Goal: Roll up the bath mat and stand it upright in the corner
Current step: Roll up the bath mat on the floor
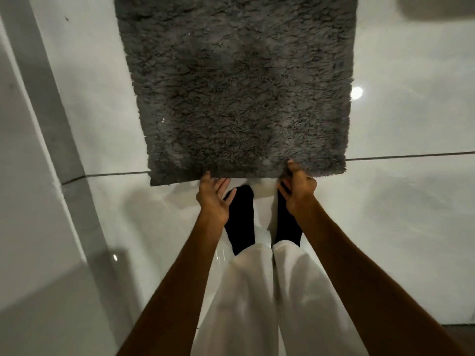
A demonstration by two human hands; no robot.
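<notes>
While flat: 1 mat [239, 86], 2 hands [257, 194].

The bath mat [239, 86] runs off the top edge, its far end unseen.

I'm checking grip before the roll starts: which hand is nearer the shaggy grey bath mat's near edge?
Right. The right hand already pinches the shaggy grey bath mat's near edge; the left hand is open, fingertips just reaching it.
</notes>
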